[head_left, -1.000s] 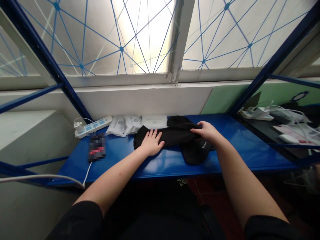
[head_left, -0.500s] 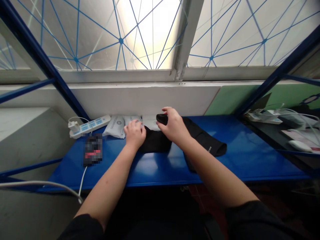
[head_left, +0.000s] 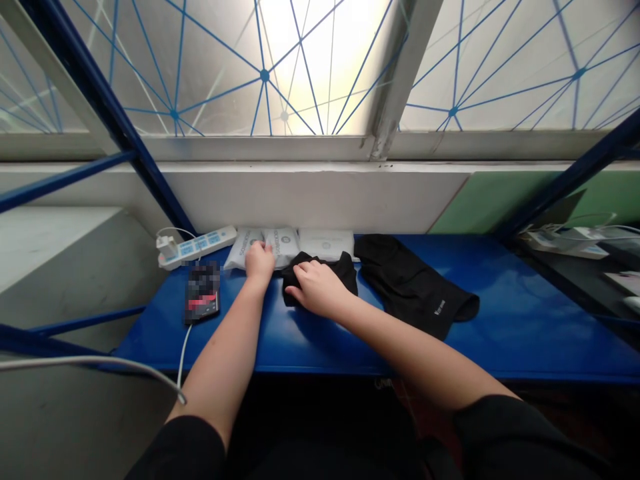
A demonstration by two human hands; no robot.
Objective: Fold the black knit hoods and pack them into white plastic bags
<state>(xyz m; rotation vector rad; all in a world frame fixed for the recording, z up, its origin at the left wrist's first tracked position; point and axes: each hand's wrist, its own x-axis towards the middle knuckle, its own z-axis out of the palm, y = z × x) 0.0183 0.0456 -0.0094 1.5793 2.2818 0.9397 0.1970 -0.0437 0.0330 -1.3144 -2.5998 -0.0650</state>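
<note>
Right hand (head_left: 320, 288) spread over the black bundle (head_left: 349, 272), I cannot tell whether my left hand (head_left: 260, 265), beside it, pinches anything.

Pkts (head_left: 327, 245) block mid-rear; R prob. passable

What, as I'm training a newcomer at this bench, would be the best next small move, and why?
Probably have the left hand close on a white packet and draw it nearer, while the right hand steadies the bunched black cloth. The left fingers are at the packets, though their grip can't be made out, and the right hand rests over the cloth.
</note>
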